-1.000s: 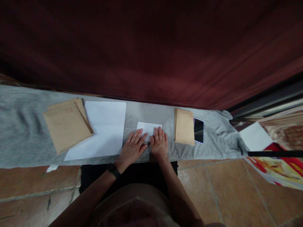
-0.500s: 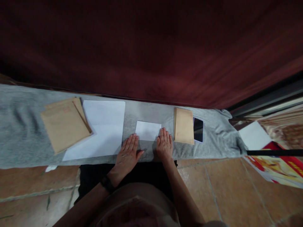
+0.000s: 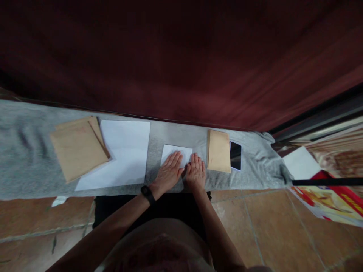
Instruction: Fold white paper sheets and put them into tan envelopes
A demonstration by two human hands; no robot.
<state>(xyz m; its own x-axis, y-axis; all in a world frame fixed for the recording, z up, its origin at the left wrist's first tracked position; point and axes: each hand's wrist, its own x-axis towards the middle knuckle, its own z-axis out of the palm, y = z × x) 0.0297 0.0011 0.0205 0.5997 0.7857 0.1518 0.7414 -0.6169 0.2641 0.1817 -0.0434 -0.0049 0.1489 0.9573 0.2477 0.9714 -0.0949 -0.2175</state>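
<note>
A small white rectangle of paper, which looks folded, lies flat on the grey cloth in front of me. My left hand rests on the paper's left and middle part, palm down with the fingers stretched out. At the paper's right edge lies my right hand, also flat, its fingers straight and pointing away from me. The hands are close together, thumbs nearly meeting at the near edge of the paper. Part of the paper is hidden under my left fingers.
Large white sheets lie to the left, partly under brown paper envelopes. On the right are a stack of smaller brown envelopes and a phone. A dark red surface rises beyond the cloth. A colourful box sits at far right.
My left hand has moved right, from beside the paper's left corner to on top of it. My right hand stays at the right edge.
</note>
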